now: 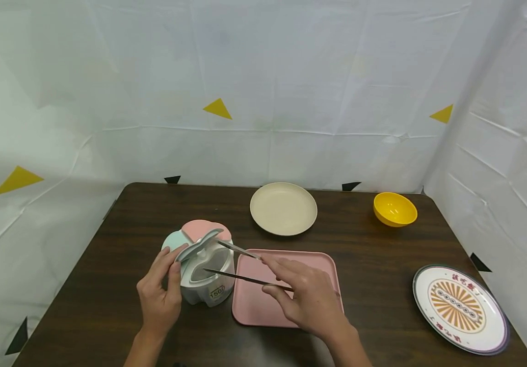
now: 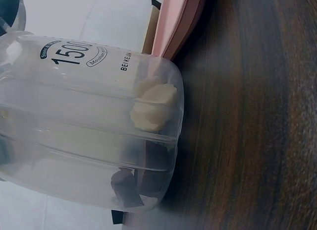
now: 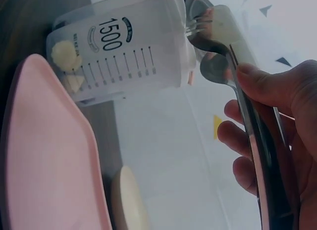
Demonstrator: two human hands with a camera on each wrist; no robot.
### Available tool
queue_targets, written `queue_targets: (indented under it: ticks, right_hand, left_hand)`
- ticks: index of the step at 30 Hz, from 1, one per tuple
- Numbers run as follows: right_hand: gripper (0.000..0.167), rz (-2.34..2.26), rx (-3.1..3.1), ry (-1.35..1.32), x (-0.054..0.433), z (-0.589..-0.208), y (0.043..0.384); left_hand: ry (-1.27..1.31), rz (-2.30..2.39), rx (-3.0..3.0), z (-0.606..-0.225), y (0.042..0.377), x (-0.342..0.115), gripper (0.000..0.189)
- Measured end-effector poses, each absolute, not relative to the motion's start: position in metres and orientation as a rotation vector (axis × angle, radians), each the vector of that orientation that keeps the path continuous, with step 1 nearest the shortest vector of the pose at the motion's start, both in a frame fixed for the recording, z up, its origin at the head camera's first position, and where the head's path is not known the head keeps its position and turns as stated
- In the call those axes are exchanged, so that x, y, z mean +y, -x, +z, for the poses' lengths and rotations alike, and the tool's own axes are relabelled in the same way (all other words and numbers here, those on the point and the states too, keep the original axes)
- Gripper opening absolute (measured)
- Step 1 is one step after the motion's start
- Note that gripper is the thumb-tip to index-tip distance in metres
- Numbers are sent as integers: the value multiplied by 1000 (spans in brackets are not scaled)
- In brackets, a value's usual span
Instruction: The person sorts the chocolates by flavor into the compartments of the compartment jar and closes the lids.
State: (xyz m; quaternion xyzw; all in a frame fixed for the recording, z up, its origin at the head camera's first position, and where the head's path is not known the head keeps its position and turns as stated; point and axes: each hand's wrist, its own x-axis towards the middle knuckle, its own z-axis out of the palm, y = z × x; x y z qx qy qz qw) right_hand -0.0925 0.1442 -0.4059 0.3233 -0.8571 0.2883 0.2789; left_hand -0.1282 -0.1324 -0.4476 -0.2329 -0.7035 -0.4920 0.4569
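Observation:
A clear storage jar (image 1: 219, 294) marked 1500, its lid split into pink, mint and grey-white sections, stands left of centre. My left hand (image 1: 159, 295) pinches the edge of its raised grey flap (image 1: 199, 246), and an opening shows underneath. In my right hand (image 1: 308, 296) is a pair of metal serving tongs (image 1: 241, 278), arms spread, tips over the lid near that opening. One tip is fork-shaped and the other spoon-shaped in the right wrist view. Through the jar wall, pale chunks (image 2: 154, 107) and dark pieces (image 2: 126, 189) show at the bottom.
A pink tray (image 1: 260, 305) lies beside the jar, beneath the right hand. Behind it sits a cream plate (image 1: 284, 209). At the back right is a yellow bowl (image 1: 395, 210), with a white patterned plate (image 1: 460, 309) nearer on the right. White sheeting (image 1: 272, 76) encloses the table.

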Motion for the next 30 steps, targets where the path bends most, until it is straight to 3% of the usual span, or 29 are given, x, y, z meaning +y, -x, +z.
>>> queue_targets:
  ticks: [9, 30]
  right_hand:
    - [63, 816, -2372, -704, 165, -416, 85]
    - [61, 740, -2536, 371, 238, -474, 57]
  left_hand:
    - [579, -1221, -1741, -464, 138, -141, 20]
    - [566, -1221, -1754, -435, 122, -128, 19]
